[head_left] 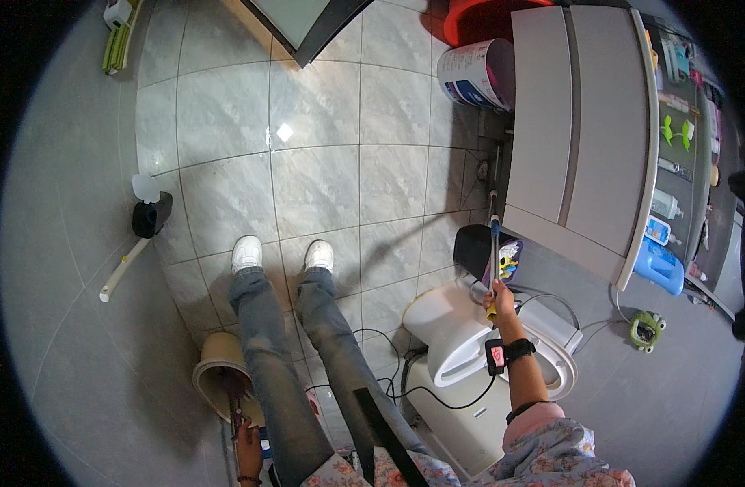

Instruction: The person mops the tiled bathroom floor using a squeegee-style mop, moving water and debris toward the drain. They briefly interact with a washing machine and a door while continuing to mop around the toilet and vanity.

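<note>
My right hand (500,303) is closed around a thin pole (495,243) with a blue section and a yellow end. The pole runs away from me past a dark bin (474,247) and beside the grey cabinet; its far end is hard to make out. Under my right forearm is a white toilet (445,325). At the lower left, my left hand (248,446) has its fingers closed on a dark reddish, cloth-like strip (237,402). This strip hangs into a beige bucket (203,367) beside my left leg. The bucket's bottom is partly hidden.
A grey cabinet (543,122) stands at the right, below a shelf with several bottles, one a blue bottle (660,268). Behind are a white pail (470,75) and a red tub (482,20). A toilet brush holder (151,215) hangs left. A dark cable (445,404) crosses near the toilet.
</note>
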`<state>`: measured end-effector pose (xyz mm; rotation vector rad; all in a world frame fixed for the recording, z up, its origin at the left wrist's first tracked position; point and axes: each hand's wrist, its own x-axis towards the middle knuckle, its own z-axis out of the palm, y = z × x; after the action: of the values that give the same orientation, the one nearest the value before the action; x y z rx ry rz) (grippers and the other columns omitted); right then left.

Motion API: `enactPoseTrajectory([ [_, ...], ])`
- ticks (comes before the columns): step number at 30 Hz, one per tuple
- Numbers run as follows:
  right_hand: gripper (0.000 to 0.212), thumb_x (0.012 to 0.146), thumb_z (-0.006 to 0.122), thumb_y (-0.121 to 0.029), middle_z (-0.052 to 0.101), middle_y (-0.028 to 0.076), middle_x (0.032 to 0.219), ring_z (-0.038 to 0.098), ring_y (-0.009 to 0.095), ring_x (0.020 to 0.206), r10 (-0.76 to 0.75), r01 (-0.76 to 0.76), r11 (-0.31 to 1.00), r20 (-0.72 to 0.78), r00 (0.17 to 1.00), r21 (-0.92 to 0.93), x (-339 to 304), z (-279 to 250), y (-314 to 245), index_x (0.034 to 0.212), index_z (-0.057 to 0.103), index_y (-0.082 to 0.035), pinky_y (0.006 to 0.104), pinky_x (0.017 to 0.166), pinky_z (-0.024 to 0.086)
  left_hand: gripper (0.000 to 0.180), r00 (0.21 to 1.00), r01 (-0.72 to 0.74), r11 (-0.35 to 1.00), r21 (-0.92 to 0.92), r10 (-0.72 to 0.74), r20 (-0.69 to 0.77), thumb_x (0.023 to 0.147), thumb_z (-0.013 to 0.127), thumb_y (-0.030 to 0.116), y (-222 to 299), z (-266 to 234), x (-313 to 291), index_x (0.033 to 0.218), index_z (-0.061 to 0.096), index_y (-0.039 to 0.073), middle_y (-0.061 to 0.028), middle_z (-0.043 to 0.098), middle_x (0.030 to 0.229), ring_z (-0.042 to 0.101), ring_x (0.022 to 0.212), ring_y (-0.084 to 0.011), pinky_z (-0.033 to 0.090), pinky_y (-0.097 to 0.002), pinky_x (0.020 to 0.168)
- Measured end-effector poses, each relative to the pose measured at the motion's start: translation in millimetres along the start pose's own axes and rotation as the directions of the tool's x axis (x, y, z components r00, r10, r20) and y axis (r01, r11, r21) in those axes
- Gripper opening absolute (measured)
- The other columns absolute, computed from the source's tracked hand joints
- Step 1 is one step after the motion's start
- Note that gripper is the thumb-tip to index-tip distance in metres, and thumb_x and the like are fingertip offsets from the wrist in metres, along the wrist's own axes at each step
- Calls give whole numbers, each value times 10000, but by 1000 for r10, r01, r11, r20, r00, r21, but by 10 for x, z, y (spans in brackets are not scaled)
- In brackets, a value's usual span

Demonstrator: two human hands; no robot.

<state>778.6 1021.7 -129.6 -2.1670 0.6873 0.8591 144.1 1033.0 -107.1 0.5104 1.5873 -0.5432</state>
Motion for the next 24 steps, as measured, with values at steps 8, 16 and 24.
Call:
enactPoseTrajectory([
  [8, 159, 844, 482, -210, 410, 40, 619, 398, 129, 452, 5, -5, 1000, -13, 1000, 30, 282, 21, 27, 962, 397, -147, 254, 385, 338, 393, 995, -55, 995, 78, 61, -76, 892, 429, 250, 121, 34, -58, 1213, 393, 27, -147, 506, 1122, 494, 1036, -254, 394, -362, 870],
  [16, 141, 835, 485, -200, 429, 58, 611, 413, 134, 451, 27, -28, 998, 11, 1000, 51, 717, -43, -272, 832, 380, -107, 265, 389, 361, 369, 989, -108, 986, 125, 119, -90, 892, 431, 228, 131, 77, -51, 1192, 420, 13, -161, 528, 1102, 516, 1014, -257, 417, -350, 842],
  [24, 181, 834, 491, -213, 428, 53, 606, 405, 114, 444, 43, -44, 998, 25, 999, 34, 913, -41, -424, 803, 358, -93, 229, 376, 352, 405, 998, -56, 998, 15, 56, 9, 901, 414, 268, 31, 120, 7, 1240, 399, 46, -122, 384, 1281, 345, 1192, -266, 277, -380, 985],
])
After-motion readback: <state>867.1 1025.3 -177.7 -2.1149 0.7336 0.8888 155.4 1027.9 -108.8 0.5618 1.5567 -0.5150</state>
